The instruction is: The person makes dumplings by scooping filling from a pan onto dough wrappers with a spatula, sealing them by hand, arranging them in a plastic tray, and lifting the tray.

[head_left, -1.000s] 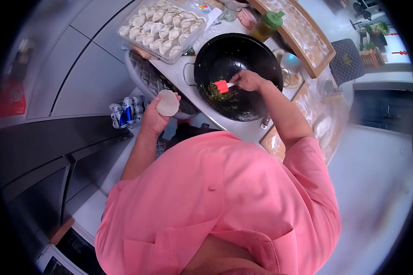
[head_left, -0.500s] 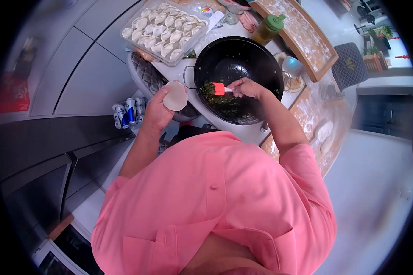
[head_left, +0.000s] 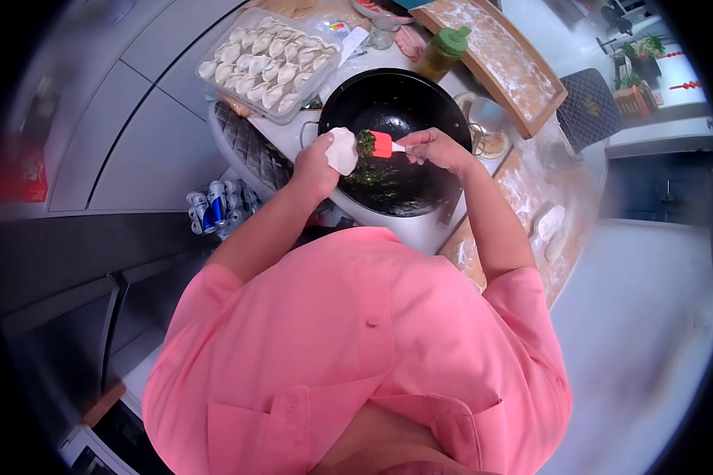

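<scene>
Here, the two hands (head_left: pixel 315 172) hold one wrapper (head_left: pixel 344 153) and one red spatula (head_left: pixel 381 144).

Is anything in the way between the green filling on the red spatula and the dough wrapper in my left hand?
Nothing visible is. Your right hand holds the red spatula over the black wok, with the green filling close beside the dough wrapper in your left hand; whether they touch is unclear.
</scene>
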The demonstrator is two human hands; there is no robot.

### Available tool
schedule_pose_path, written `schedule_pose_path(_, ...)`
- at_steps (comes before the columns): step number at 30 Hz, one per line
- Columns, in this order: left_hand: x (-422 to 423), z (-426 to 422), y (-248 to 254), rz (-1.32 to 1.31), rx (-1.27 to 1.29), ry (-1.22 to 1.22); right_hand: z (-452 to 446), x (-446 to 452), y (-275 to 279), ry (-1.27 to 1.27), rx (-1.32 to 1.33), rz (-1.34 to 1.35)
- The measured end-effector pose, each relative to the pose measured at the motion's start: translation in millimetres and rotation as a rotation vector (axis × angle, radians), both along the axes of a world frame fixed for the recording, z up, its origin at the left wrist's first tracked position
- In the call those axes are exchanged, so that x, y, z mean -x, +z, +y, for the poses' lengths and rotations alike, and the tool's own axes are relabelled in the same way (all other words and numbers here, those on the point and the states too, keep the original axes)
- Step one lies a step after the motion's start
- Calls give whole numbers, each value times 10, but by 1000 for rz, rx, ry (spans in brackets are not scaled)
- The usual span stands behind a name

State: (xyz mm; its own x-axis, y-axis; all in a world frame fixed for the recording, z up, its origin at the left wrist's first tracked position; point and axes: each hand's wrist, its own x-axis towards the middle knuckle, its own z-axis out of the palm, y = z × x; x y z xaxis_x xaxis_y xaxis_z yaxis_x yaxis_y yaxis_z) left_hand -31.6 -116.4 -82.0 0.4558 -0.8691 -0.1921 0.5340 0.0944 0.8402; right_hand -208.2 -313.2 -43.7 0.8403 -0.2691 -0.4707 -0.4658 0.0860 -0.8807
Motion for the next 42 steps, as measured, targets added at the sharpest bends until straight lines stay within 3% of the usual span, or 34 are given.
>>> schedule_pose_path(3,120,-169,-106,31,183,-138,38,75,247,-44,140,20)
schedule_pose_path(6,246,-225,307,220,1,-155,164,122,410,-147,275,51)
schedule_pose_path(8,250,-286,221,310,241,-209,264,145,429,-185,390,87)
schedule_pose_path(9,249,-313,211,341,320,-228,327,167,451,-186,602,63)
schedule_pose_path(11,249,-370,186,313,301,-213,432,232,466,-171,1001,-25)
schedule_pose_path(12,247,-387,197,304,295,-208,498,239,491,-171,1002,-27)
schedule_pose_path(15,224,-441,201,-156,139,-115,695,211,501,-244,1325,-80)
schedule_pose_path(18,171,-507,158,53,298,-181,837,223,471,-289,1499,-144)
schedule_pose_path(22,139,-569,380,522,66,-136,920,237,455,-233,1682,-195)
schedule_pose_path(31,73,-564,666,881,-87,28,1018,306,547,-149,1711,-172)
schedule_pose_path(34,16,-561,590,696,-42,5,1017,408,563,-89,1726,-99)
schedule_pose_path(37,-127,-526,426,236,59,-70,997,564,456,-90,1694,-51)
schedule_pose_path(39,-148,-514,476,82,97,-85,991,638,385,-127,1628,-31)
schedule_pose_path(41,-126,-508,615,523,26,-12,1006,628,364,-197,1544,-3)
schedule_pose_path(42,-102,-478,656,524,22,-11,1037,612,359,-272,1454,30)
